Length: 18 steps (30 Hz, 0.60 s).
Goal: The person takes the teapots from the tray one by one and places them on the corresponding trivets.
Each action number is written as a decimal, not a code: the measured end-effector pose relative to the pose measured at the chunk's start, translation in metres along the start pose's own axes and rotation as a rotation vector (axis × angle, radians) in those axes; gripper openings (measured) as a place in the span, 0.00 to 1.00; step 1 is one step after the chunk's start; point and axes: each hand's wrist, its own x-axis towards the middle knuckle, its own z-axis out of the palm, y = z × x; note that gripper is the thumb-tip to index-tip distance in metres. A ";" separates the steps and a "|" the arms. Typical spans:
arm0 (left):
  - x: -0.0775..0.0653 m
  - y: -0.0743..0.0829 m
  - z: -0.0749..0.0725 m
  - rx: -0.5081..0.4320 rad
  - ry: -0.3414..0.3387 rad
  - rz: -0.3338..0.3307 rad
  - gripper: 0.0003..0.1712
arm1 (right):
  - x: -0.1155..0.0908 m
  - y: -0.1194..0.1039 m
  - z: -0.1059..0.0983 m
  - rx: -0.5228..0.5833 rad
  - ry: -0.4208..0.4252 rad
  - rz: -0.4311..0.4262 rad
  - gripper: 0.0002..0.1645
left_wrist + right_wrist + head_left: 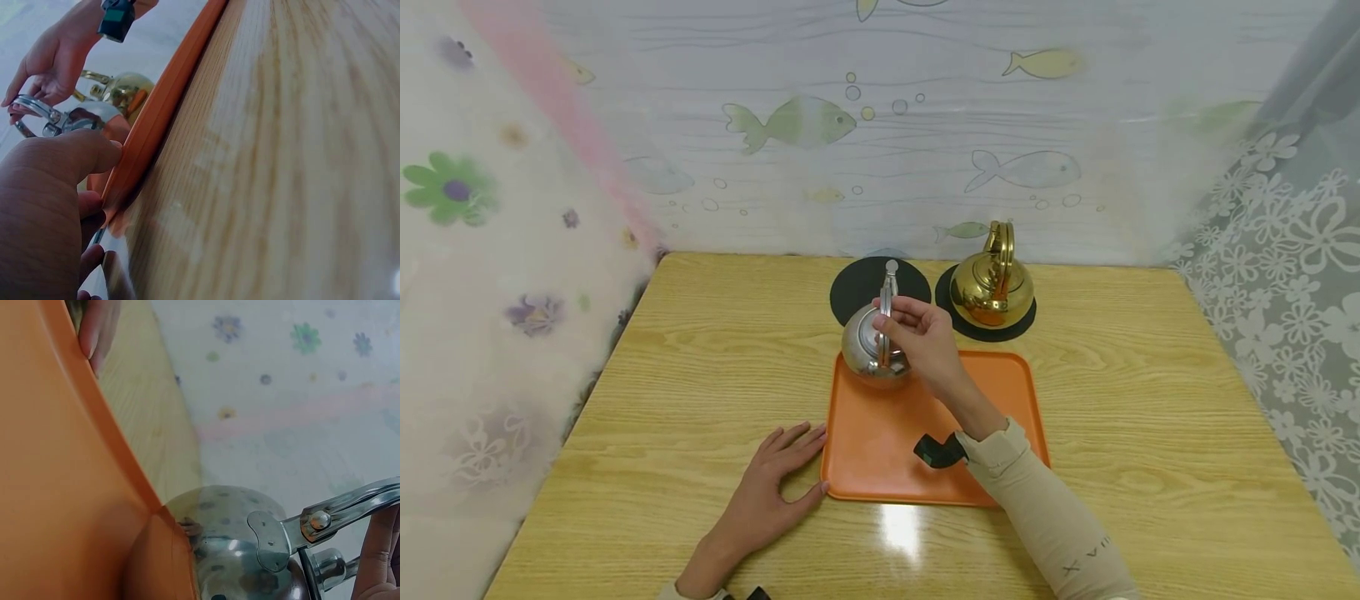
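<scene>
My right hand [934, 350] pinches the arched handle of a shiny silver kettle [862, 357], thumb on the near side. The kettle is upright over the back left corner of an orange tray [880, 454], its spout facing the back. In the right wrist view, the kettle's round body [237, 544] is close against the tray surface. My left hand [763, 496] lies at the tray's left side with fingers spread. Its thumb and fingertips touch the rim near the front left corner, as the left wrist view also shows at the orange rim [140, 150].
Behind the tray lies a round black mat [859, 283], partly overlapped by the silver kettle. Right of it, a gold kettle [988, 287] stands on a second black mat [988, 335]. The wooden table [700, 358] meets a fish-patterned curtain [910, 192] at the back.
</scene>
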 end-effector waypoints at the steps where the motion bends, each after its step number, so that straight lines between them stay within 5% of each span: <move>1: 0.000 0.000 0.000 -0.001 -0.002 -0.002 0.34 | 0.000 0.000 0.000 -0.001 0.001 -0.002 0.20; 18: 0.001 0.002 -0.002 0.009 -0.040 -0.045 0.34 | 0.011 -0.001 0.001 0.001 0.022 -0.010 0.20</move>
